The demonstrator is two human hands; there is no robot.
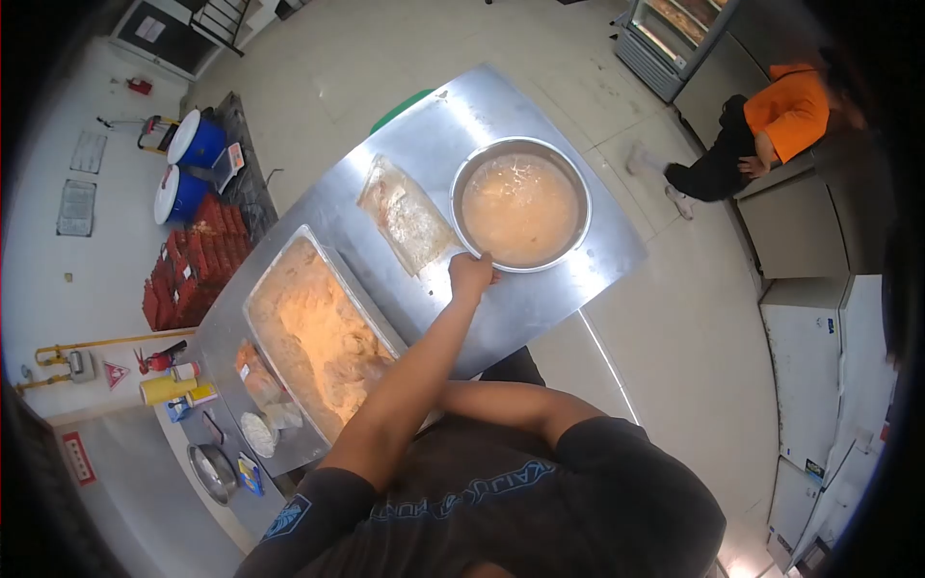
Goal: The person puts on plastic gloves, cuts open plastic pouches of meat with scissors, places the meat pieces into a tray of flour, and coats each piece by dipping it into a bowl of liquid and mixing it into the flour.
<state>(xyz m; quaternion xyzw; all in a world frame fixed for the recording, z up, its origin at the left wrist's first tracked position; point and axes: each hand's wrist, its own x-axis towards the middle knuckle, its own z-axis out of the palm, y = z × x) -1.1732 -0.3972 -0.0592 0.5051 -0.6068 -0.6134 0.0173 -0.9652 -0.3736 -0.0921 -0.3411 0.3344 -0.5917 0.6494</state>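
Observation:
My left hand (472, 275) is closed at the near rim of a round metal bowl (462, 231) filled with cloudy orange liquid. Beside the bowl lies a clear plastic bag (409, 217) with pale, floury contents. A large tray (337, 265) of orange-tinted flour or breading (313, 318) stands to the left, with lumpy pieces near its lower right side. My right forearm (511, 405) passes beneath my left arm towards that tray. My right hand cannot be made out, as the left forearm covers that area.
A steel table (520, 328) carries the bowl and bag. Packets (258, 376), a white bowl (259, 434) and a metal pan (212, 472) sit beyond the tray. Blue drums (200, 143) and red crates (198, 260) stand at left. A person in orange (785, 111) is at upper right.

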